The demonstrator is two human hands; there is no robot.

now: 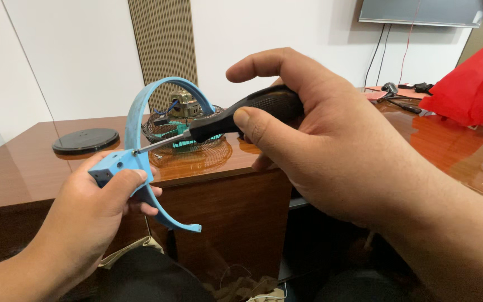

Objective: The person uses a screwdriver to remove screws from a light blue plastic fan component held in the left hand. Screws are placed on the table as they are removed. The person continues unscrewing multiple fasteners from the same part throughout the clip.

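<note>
Blue plastic bracket [141,145], a curved band with a blocky end, sits in the left hand [93,207] in the head view: the fingers [141,196] wrap round the block and the thumb presses on its top face, so the grip is closed on it. The band arcs up above those fingers and its lower tail sticks out below them. The right hand [331,145] is curled tight round the black handle of a screwdriver [219,124], thumb laid along the handle. The metal shaft runs left from that thumb, and its tip meets the bracket just above the left thumb. Beyond the fingers, on the glossy wooden desk [29,168], stand a wire fan guard with a motor [183,120] and a black round disc [85,140]; red cloth [468,89] lies well to the right.
</note>
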